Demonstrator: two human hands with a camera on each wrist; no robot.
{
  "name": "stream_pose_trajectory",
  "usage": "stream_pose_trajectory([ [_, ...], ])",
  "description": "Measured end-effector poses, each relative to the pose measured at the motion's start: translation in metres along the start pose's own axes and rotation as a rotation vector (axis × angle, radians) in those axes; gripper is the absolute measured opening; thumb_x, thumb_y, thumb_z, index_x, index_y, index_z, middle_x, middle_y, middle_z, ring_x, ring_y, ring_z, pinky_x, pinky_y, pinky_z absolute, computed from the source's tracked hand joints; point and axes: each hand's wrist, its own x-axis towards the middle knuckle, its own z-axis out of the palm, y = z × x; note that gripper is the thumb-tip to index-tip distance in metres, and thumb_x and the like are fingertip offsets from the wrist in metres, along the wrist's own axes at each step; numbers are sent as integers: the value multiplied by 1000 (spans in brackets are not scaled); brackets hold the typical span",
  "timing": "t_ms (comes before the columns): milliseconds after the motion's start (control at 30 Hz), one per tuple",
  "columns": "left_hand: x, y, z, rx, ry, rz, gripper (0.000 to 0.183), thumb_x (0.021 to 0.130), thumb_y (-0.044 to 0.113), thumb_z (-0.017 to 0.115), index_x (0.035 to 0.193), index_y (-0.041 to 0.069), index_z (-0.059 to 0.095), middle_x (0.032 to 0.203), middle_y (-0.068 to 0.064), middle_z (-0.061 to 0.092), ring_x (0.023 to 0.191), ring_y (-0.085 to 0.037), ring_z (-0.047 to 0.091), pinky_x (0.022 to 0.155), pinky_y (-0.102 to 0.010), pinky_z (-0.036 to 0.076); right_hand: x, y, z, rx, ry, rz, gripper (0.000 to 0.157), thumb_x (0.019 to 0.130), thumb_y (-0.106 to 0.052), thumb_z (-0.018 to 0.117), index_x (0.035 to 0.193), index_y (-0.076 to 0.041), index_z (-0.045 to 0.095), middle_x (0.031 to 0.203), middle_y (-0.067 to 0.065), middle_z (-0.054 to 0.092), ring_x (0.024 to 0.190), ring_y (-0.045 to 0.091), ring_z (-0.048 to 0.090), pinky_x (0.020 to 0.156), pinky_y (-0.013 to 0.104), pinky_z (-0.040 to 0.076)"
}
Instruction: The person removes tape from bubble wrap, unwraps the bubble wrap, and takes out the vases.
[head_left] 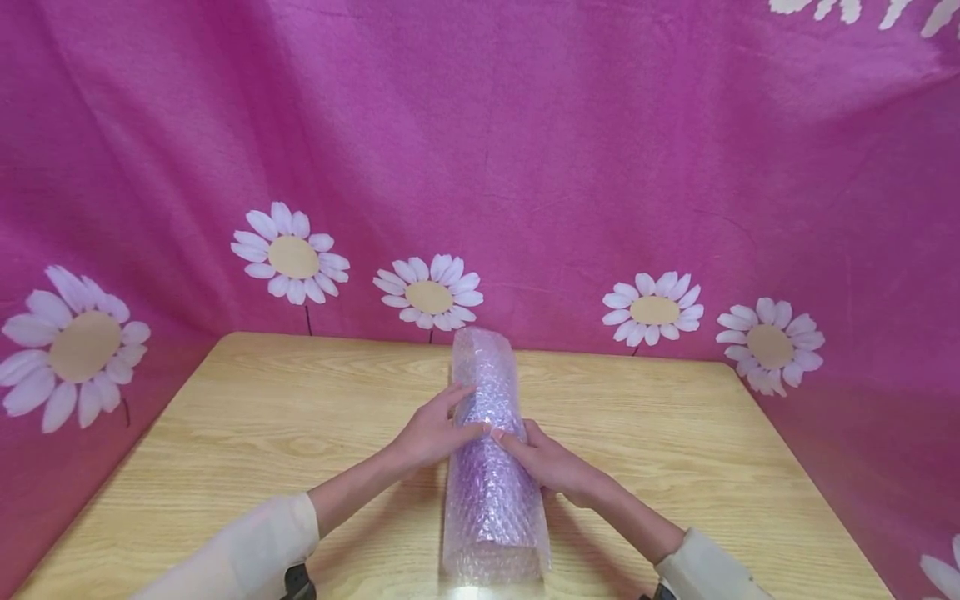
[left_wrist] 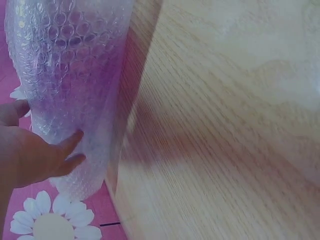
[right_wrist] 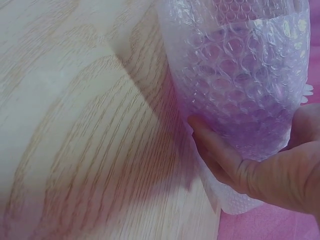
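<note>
Bubble-wrap roll (head_left: 491, 500): lying lengthwise at the middle of the table (head_left: 322, 400), long axis from 12 o'clock to 6 o'clock in the head view; whether its whole underside rests on the wood is hard to tell.
Left hand (head_left: 435, 437): at the roll's 9 o'clock, fingers fairly straight and spread, resting against that flank, thumb laid over the top; touching rather than clenched.
Right hand (head_left: 558, 467): at the roll's 3 o'clock, a little nearer the person, grasping the roll with its thumb over the top and its fingers bent along the flank.
Thumb tips: almost meeting on the roll's crown, about midway along.
Purple tint: shows through the plastic; whether it comes from something inside cannot be told.
Near end: at 6 o'clock, a see-through skirt of film past the denser middle, likely floppy and a poor place to grip.
Handling: probably light and springy, with bubbles that give or pop under a hard squeeze; the glossy skin may slide a little.
Best hold: both flanks at mid-length, 9 and 3 o'clock, palms broad and pressure gentle, so the layers stay snug.
Surroundings: pink cloth (head_left: 487, 167) with daisies (head_left: 429, 297) beyond the table's 12 o'clock edge; pale sleeves (head_left: 262, 537) at 7 and 5 o'clock.
</note>
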Motion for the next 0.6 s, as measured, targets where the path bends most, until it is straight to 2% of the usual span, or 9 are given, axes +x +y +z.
stream_pose_trajectory([
  [100, -1, 0, -1, -63, -41, -2, 67, 89, 23, 72, 148, 2, 46, 160, -21, 26, 133, -50, 40, 103, -55, 45, 0, 1, 0, -3, 6, -6, 64, 103, -48, 47, 139, 1, 28, 114, 21, 60, 97, 32, 66, 73, 51, 59],
  [267, -3, 0, -7, -141, -144, 8, 73, 87, 17, 70, 151, 0, 39, 162, -21, 19, 136, -50, 35, 106, -55, 41, 0, 2, -1, 3, -1, -13, 64, 103, -47, 47, 140, 1, 27, 114, 20, 61, 97, 32, 67, 74, 51, 60],
  [467, -2, -2, -14, -150, -252, 15, 82, 85, 13, 70, 156, 2, 30, 164, -16, 14, 141, -48, 29, 108, -55, 39, 1, 2, -2, 15, -8, -11, 67, 103, -48, 47, 144, 0, 23, 114, 20, 62, 96, 32, 67, 74, 51, 60],
  [600, -2, -5, -16, -99, -290, 31, 83, 87, 18, 71, 157, 3, 27, 165, -15, 14, 143, -43, 29, 110, -54, 36, 0, 2, -2, 9, -6, -12, 66, 103, -48, 47, 142, 0, 25, 113, 20, 62, 96, 32, 67, 74, 51, 60],
])
